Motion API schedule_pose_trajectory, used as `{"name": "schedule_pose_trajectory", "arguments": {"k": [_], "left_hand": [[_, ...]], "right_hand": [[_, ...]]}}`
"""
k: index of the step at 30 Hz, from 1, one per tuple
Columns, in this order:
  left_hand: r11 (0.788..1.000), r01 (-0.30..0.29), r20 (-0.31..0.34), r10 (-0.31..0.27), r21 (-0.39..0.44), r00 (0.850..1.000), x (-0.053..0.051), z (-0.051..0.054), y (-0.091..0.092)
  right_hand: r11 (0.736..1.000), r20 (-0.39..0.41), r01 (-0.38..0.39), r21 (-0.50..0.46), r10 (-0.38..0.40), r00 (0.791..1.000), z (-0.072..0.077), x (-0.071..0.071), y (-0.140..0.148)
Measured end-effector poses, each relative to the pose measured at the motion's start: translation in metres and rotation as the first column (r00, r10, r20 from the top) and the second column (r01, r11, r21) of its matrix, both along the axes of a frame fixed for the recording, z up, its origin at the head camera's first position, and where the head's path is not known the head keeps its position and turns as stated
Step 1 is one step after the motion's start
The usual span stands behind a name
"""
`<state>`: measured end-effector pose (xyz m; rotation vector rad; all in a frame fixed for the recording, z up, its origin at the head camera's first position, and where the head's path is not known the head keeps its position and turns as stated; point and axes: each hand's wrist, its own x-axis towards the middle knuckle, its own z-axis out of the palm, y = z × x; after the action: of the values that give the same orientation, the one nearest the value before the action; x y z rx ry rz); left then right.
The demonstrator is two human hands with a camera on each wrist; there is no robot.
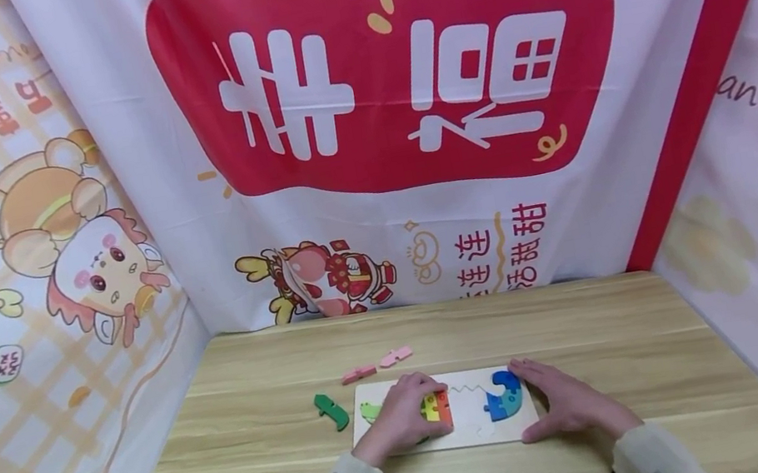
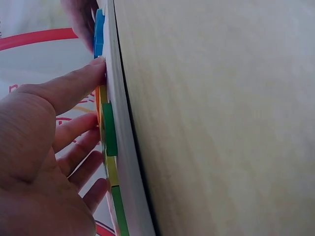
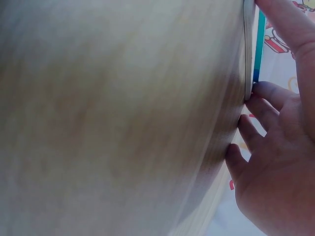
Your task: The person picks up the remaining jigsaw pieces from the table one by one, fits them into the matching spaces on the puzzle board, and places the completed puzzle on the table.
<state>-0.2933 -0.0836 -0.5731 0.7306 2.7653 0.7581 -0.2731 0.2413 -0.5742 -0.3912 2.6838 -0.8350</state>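
A white puzzle board (image 1: pixel 473 423) lies on the table with blue pieces (image 1: pixel 504 396) at its right end and yellow and orange pieces (image 1: pixel 443 406) left of its middle. Over the left part of the board, the left hand (image 1: pixel 405 416) rests its thumb and fingertips on the orange and yellow pieces. Green pieces (image 2: pixel 110 129) show along the board's near edge beside the left hand (image 2: pixel 54 132). The right hand (image 1: pixel 568 399) has its thumb and fingers spread around the board's right end. In the right wrist view, fingers of the right hand (image 3: pixel 280 118) touch the board's end (image 3: pixel 248 59).
Left of the board lies a loose dark green piece (image 1: pixel 332 411). Behind it are a red piece (image 1: pixel 359 374) and a pink piece (image 1: pixel 396 357) on the wooden table (image 1: pixel 251 462). Printed cloths (image 1: pixel 426 245) hang behind and at both sides.
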Motion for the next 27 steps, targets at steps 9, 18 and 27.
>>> {"name": "schedule_pose_trajectory", "arguments": {"k": [9,18,27], "left_hand": [[1.0,0.019,-0.005,-0.019,-0.025,1.0,0.0011,0.0016,-0.0028],[0.999,0.032,0.001,-0.032,-0.026,0.999,-0.0002,-0.0001,-0.0054],[1.0,0.019,0.026,-0.019,0.003,0.999,0.0,-0.001,-0.0059]], "right_hand": [[1.0,0.002,-0.003,0.003,0.003,1.0,-0.0002,-0.0002,0.0007],[1.0,0.003,0.003,0.004,-0.003,1.0,-0.0005,-0.0007,0.0001],[1.0,0.017,0.023,0.01,-0.023,1.0,-0.0011,-0.0017,-0.0005]]}}
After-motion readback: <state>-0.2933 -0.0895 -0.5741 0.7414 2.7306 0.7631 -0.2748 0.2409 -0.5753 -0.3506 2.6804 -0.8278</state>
